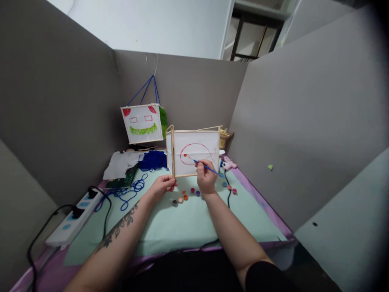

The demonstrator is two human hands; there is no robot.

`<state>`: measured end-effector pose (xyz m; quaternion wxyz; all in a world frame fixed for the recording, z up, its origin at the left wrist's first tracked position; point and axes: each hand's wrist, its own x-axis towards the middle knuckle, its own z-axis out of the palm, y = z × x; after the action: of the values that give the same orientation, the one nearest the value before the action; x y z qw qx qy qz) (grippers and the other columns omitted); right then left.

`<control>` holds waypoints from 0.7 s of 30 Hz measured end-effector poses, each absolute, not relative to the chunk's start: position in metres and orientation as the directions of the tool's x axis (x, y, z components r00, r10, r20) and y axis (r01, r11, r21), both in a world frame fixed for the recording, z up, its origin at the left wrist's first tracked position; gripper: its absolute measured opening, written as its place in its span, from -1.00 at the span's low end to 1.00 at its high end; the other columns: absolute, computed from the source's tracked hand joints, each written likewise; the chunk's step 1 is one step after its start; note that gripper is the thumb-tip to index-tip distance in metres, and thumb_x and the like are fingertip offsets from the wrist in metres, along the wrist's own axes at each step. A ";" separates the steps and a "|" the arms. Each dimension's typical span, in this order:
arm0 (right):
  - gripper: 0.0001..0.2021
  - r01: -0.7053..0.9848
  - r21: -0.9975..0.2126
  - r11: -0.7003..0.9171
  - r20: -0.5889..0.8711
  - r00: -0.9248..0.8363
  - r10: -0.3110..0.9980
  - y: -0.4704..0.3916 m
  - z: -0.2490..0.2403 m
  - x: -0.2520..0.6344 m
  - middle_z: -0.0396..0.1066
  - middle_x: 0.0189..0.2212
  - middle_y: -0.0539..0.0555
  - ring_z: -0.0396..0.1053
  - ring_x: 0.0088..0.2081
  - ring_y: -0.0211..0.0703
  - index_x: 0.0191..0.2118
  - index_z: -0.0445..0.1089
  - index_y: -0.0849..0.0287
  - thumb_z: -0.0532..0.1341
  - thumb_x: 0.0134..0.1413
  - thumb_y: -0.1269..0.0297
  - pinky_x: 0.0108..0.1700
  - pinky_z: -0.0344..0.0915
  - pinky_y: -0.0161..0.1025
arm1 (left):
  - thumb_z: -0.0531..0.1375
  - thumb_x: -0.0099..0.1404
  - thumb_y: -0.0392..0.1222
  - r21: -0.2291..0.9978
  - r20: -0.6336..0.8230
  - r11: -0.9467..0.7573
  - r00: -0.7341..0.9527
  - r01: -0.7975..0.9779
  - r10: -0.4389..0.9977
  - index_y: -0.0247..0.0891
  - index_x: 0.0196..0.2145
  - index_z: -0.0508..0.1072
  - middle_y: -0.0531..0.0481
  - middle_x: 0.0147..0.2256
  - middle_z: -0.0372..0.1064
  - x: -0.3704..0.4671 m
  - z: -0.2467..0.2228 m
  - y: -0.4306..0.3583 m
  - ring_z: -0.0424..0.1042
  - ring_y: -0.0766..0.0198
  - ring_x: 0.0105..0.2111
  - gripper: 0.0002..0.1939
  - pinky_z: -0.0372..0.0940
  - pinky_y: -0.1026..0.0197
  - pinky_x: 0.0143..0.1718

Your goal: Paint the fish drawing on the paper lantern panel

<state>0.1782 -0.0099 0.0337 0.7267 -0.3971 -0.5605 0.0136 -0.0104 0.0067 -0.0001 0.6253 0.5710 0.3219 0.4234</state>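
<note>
Right grip [206,177] pinches blue brush [213,170], left grip [162,187] pinches papered frame [194,138] corner; mint-covered worktop [179,227], grey partitions [191,89] around; frame's far side hidden from me.

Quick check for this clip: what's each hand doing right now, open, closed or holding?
Left hand: closed, holding the wooden-framed paper lantern by a lower corner.
Right hand: closed, holding a blue paintbrush.

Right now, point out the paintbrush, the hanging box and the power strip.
Paintbrush [214,171]: head view, on its blue handle.
Hanging box [142,122]: head view, on its white front panel.
Power strip [73,223]: head view, on its white casing.
</note>
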 end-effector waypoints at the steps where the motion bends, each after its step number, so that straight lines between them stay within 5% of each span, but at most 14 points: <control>1: -0.85 0.424 -0.593 0.685 0.804 0.368 0.468 -0.010 0.033 0.178 0.39 -0.38 0.04 0.42 -0.33 -0.21 -0.27 0.34 0.17 0.07 0.16 0.27 -0.33 0.36 -0.28 | 0.30 0.07 -0.03 0.986 0.083 -0.012 0.435 -0.163 0.897 -0.35 -0.51 0.41 -0.04 -0.51 0.37 -0.010 0.000 0.007 0.17 0.44 -0.61 -0.70 0.06 0.30 -0.54; 21: -0.84 0.563 -0.492 0.663 0.868 0.258 0.425 -0.014 0.040 0.174 0.42 -0.35 0.06 0.39 -0.31 -0.18 -0.22 0.35 0.15 0.07 0.11 0.37 -0.24 0.36 -0.22 | 0.31 0.06 -0.01 0.988 0.078 -0.012 0.419 -0.157 0.905 -0.35 -0.49 0.43 -0.07 -0.49 0.39 -0.010 -0.002 0.009 0.19 0.43 -0.62 -0.69 0.04 0.29 -0.55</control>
<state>0.1744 -0.0137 0.0398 0.6805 -0.4071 -0.6071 -0.0508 -0.0101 0.0091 -0.0021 0.6212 0.5690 0.3287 0.4271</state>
